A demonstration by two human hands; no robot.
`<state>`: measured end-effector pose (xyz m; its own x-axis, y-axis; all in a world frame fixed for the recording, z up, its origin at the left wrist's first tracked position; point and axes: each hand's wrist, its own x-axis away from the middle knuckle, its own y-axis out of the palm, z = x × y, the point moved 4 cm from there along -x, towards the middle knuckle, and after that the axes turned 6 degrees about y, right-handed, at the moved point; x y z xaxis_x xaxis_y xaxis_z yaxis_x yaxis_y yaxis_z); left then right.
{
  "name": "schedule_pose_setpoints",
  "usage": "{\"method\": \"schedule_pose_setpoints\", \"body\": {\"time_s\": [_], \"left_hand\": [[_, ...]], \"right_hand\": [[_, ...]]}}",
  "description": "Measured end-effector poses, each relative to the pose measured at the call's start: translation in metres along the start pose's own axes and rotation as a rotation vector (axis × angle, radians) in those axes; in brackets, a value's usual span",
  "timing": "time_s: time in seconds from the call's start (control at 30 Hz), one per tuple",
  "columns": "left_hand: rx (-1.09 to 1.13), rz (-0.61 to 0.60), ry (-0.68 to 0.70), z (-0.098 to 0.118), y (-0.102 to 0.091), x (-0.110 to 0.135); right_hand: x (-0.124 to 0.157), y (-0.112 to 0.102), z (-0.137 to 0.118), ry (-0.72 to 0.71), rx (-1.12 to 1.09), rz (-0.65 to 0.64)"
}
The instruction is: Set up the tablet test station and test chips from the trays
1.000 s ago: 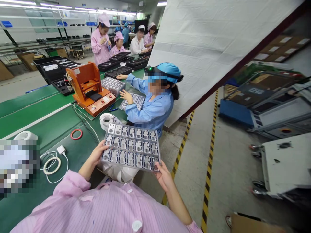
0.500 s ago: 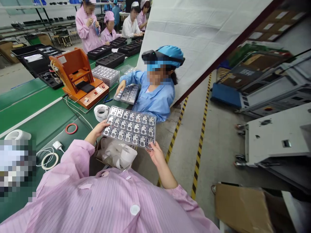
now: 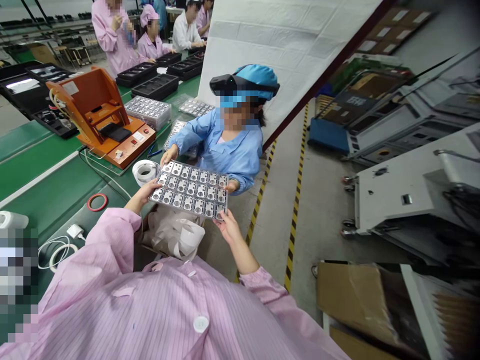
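A clear plastic tray [image 3: 155, 199] with rows of small silver metal plates [image 3: 191, 188] is held up in front of me, slightly tilted. My left hand [image 3: 145, 193] grips its left edge, and my right hand [image 3: 227, 226] has the near right corner between thumb and fingers. Across from me, a co-worker in blue [image 3: 234, 145] touches the same tray with both hands, one at the far left corner and the other at the right edge. Behind that arm, another tray of plates [image 3: 176, 131] lies on the green bench, partly hidden.
On the bench stand an orange press machine [image 3: 101, 120], a roll of white tape [image 3: 145, 172], a red ring [image 3: 97, 202] and a white charger [image 3: 75, 231]. Stacked trays [image 3: 150, 111] sit behind. A bin of crumpled backing strip [image 3: 176, 232] is below the held tray. Wheeled carts [image 3: 412, 185] stand right.
The co-worker has let go of the tray on the bench and taken hold of my tray with both hands. My hands keep their grip. The whole view has shifted a little.
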<state>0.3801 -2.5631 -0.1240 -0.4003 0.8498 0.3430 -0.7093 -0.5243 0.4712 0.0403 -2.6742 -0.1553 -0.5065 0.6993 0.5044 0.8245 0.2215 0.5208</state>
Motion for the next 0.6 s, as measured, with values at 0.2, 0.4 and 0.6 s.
{"method": "schedule_pose_setpoints", "body": {"time_s": [0.2, 0.4, 0.6], "left_hand": [[0.053, 0.074, 0.018, 0.009, -0.005, 0.004], [0.067, 0.169, 0.009, -0.003, -0.002, 0.052], [-0.065, 0.318, -0.198, -0.102, 0.005, 0.189]], "right_hand": [[-0.014, 0.010, 0.006, 0.048, -0.030, -0.029], [-0.033, 0.034, 0.002, 0.102, -0.044, -0.096], [-0.020, 0.038, 0.015, 0.231, 0.095, -0.210]]}}
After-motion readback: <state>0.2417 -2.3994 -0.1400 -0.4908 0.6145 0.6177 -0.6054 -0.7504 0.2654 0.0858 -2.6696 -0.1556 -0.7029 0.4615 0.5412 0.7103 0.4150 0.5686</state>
